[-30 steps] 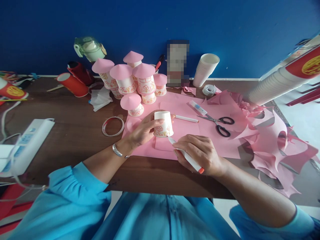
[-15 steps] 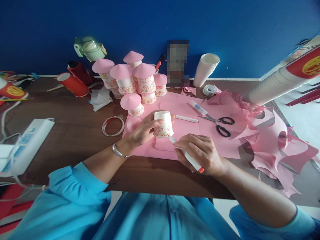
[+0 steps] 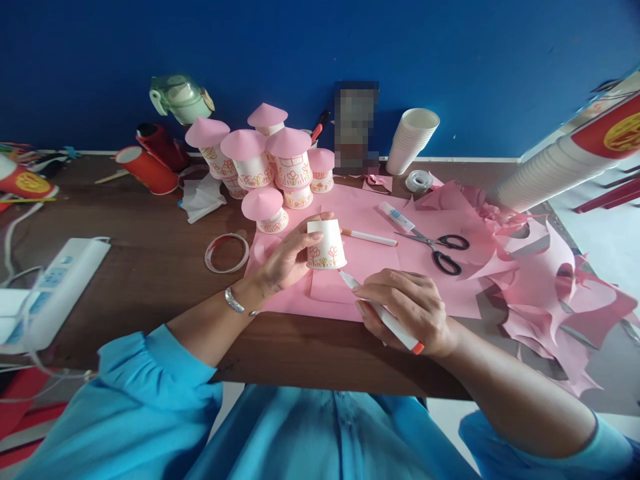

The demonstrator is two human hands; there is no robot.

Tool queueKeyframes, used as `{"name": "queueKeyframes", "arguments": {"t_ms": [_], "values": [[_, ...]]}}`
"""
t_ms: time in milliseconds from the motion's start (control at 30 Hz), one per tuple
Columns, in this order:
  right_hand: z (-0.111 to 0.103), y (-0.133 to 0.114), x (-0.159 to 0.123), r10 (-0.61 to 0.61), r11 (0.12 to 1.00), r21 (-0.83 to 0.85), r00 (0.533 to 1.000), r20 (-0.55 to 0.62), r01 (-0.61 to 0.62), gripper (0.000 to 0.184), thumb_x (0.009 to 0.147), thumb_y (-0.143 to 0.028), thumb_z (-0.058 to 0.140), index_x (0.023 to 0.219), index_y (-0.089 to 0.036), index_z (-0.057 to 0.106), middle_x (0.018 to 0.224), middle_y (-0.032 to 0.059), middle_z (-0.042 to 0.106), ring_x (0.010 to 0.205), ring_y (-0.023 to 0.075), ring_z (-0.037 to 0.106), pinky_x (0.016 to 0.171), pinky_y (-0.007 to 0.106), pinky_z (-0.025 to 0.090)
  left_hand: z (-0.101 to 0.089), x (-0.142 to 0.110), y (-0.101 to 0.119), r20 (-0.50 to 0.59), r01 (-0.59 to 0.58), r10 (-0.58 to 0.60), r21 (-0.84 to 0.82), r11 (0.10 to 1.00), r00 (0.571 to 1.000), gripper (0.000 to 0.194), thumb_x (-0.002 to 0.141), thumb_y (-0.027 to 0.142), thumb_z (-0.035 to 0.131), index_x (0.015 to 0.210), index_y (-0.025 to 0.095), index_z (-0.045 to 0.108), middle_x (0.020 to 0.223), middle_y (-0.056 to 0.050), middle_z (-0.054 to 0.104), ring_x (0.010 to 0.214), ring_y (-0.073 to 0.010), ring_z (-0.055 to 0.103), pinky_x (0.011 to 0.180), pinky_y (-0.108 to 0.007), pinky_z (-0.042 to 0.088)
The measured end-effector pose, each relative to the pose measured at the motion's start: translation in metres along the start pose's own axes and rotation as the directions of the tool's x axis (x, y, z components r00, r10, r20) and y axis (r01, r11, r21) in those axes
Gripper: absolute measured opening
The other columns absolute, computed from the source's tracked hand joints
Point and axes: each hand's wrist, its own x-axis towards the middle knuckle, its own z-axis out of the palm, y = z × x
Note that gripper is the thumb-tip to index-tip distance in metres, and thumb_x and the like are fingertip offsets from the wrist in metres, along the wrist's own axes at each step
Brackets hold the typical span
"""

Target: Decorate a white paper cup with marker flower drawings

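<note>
My left hand (image 3: 291, 252) grips a white paper cup (image 3: 327, 240), rim downward, with red and orange flowers drawn along its lower part. Between the fingers of my right hand (image 3: 407, 307) is a white marker (image 3: 383, 319) with an orange-red end. Its tip points at the cup's rim from the lower right, very close to it; whether they touch I cannot tell. Below both lies pink paper (image 3: 430, 293). Behind the cup rests another white marker (image 3: 373, 237). A decorated cup with a pink cone roof (image 3: 263, 204) stands to the left, in front of several similar ones.
Scissors (image 3: 443, 248) and a glue tube (image 3: 397, 217) lie on the paper. Pink scraps (image 3: 545, 280) pile up at the right. Stacked white cups (image 3: 413, 140) stand by the blue wall. A tape ring (image 3: 227, 253) and a power strip (image 3: 60, 287) are on the left.
My right hand and the marker have drawn back slightly to the right and down, away from the cup. The cup has turned a little in my left hand, and its fingers have shifted.
</note>
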Motion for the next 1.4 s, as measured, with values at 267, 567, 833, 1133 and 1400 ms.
{"name": "queueKeyframes", "arguments": {"t_ms": [267, 567, 833, 1133, 1400], "values": [[0.002, 0.0, 0.0, -0.001, 1.0, -0.015, 1.0, 0.002, 0.001, 0.027, 0.09, -0.005, 0.066, 0.114, -0.018, 0.065, 0.084, 0.0037, 0.073, 0.072, 0.0169, 0.073, 0.064, 0.029, 0.065, 0.003, 0.003, 0.0, -0.016, -0.018, 0.018, -0.034, 0.999, 1.0, 0.048, 0.085, 0.054, 0.078, 0.123, 0.025, 0.071, 0.118, -0.011, 0.079, 0.117, -0.0348, 0.072, 0.091, -0.048, 0.063], [0.004, 0.0, -0.002, 0.003, 1.0, -0.013, 1.0, 0.004, -0.003, 0.03, 0.09, -0.006, 0.067, 0.116, -0.019, 0.065, 0.084, 0.0033, 0.074, 0.072, 0.0174, 0.073, 0.063, 0.029, 0.065, 0.004, -0.003, 0.003, 0.042, 0.0, -0.003, 0.074, 0.997, 0.999, 0.047, 0.082, 0.047, 0.086, 0.119, 0.023, 0.071, 0.124, -0.012, 0.075, 0.11, -0.0298, 0.071, 0.088, -0.042, 0.059], [0.004, 0.0, 0.001, 0.004, 1.0, -0.028, 1.0, 0.025, -0.004, 0.023, 0.093, -0.006, 0.067, 0.112, -0.019, 0.064, 0.084, 0.0037, 0.074, 0.072, 0.0163, 0.073, 0.063, 0.028, 0.064, 0.008, -0.005, 0.005, 0.083, -0.025, 0.018, 0.079, 0.997, 0.996, 0.059, 0.083, 0.043, 0.086, 0.135, 0.023, 0.067, 0.132, -0.013, 0.075, 0.12, -0.0324, 0.069, 0.091, -0.04, 0.057], [0.005, 0.001, 0.002, -0.006, 0.998, -0.055, 0.999, 0.038, 0.008, 0.018, 0.095, -0.007, 0.066, 0.108, -0.019, 0.063, 0.083, 0.0023, 0.072, 0.072, 0.0151, 0.071, 0.063, 0.027, 0.063, 0.008, -0.007, 0.006, 0.075, -0.026, 0.019, 0.096, 0.995, 0.997, 0.058, 0.083, 0.04, 0.086, 0.135, 0.024, 0.068, 0.129, -0.012, 0.076, 0.119, -0.0308, 0.069, 0.09, -0.038, 0.055], [0.007, 0.0, 0.001, 0.002, 0.999, -0.047, 0.999, 0.043, 0.0, 0.017, 0.094, -0.007, 0.066, 0.108, -0.018, 0.065, 0.083, 0.0026, 0.073, 0.071, 0.0158, 0.072, 0.063, 0.027, 0.063, 0.007, -0.007, 0.005, 0.099, -0.045, 0.033, 0.12, 0.992, 0.995, 0.053, 0.086, 0.04, 0.083, 0.134, 0.022, 0.069, 0.126, -0.012, 0.076, 0.114, -0.0294, 0.069, 0.089, -0.037, 0.054]]}}
